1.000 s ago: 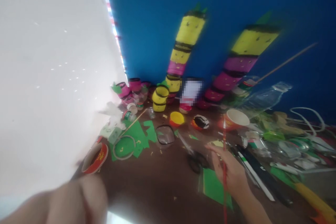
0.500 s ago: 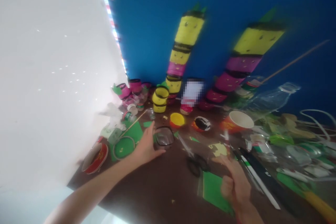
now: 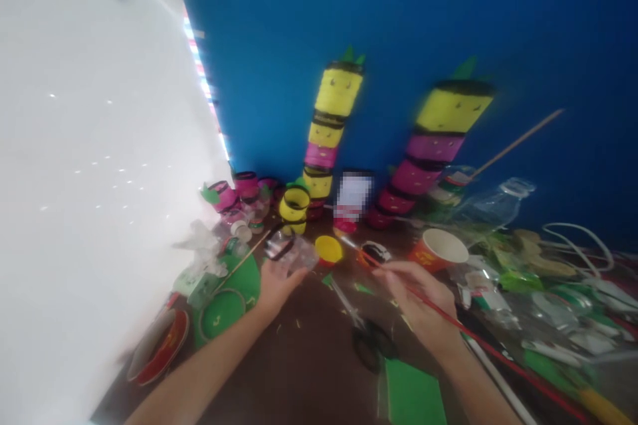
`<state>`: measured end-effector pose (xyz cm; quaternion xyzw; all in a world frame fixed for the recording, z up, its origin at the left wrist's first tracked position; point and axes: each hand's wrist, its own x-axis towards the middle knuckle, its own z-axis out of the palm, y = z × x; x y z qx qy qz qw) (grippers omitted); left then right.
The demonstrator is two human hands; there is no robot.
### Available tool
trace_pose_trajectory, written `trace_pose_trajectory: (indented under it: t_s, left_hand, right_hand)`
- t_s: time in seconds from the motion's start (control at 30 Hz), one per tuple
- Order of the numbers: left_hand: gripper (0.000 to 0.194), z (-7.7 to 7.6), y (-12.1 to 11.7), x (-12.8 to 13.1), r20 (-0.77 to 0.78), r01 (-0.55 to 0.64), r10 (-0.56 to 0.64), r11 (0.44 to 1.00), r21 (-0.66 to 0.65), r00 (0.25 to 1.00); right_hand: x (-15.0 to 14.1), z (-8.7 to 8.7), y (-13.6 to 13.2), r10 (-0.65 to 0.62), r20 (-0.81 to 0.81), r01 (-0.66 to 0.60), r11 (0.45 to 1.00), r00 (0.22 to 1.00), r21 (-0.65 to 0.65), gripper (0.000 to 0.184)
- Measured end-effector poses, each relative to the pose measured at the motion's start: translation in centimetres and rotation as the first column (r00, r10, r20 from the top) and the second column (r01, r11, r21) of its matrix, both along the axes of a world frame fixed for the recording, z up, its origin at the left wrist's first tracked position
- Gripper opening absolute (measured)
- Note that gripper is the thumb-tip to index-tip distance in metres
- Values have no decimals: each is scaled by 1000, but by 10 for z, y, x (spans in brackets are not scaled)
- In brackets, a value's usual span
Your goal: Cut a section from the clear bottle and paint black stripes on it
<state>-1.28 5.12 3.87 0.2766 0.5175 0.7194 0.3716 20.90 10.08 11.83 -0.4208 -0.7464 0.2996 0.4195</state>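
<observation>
My left hand (image 3: 274, 289) grips a clear plastic cup (image 3: 302, 252) with a black-painted rim, tilted just above the table. My right hand (image 3: 421, 299) is closed around a slim red paintbrush (image 3: 491, 348). The brush's bristle end points left, near a small cup of black paint (image 3: 375, 254); whether it touches the paint I cannot tell. Between the hands, at the back, stands a small cup of yellow paint (image 3: 329, 250). Scissors with black handles (image 3: 369, 342) lie on the table below, beside a green sheet (image 3: 415, 392).
Yellow and magenta stacked-cup towers (image 3: 339, 93) stand against the blue wall (image 3: 269, 46). A paper cup (image 3: 443, 249), a plastic bottle (image 3: 493, 206) and plastic scraps crowd the right. At left lie a red-rimmed container (image 3: 167, 348) and a green disc (image 3: 222, 315).
The left hand has taken hold of the clear cup and lifted it off the table. The right hand has picked up the red paintbrush and moved up towards the black paint.
</observation>
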Motion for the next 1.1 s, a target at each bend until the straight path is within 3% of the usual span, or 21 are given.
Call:
trace_pose_trajectory:
  t_s: [0.2, 0.33, 0.5, 0.73, 1.1]
  left_hand:
    - [53, 5, -3, -1, 36, -34, 34, 999, 6, 999]
    - [52, -2, -4, 2, -20, -4, 4, 1000, -14, 1000]
    - [48, -11, -4, 2, -99, 8, -10, 1000, -13, 995]
    - [42, -4, 0, 6, -29, 24, -24, 1000, 0, 999]
    - [44, -2, -1, 1, -45, 121, -123, 992, -32, 991]
  right_hand:
    - [-11, 0, 26, 70, 151, -76, 996, 986, 40, 13]
    - [-14, -8, 30, 95, 208, -107, 993, 974, 50, 15]
    - [-17, -21, 29, 15, 259, -40, 995, 966, 89, 21]
    - [-26, -24, 27, 28, 258, -41, 998, 966, 44, 26]
    - [-29, -35, 33, 44, 237, -62, 996, 970, 68, 24]
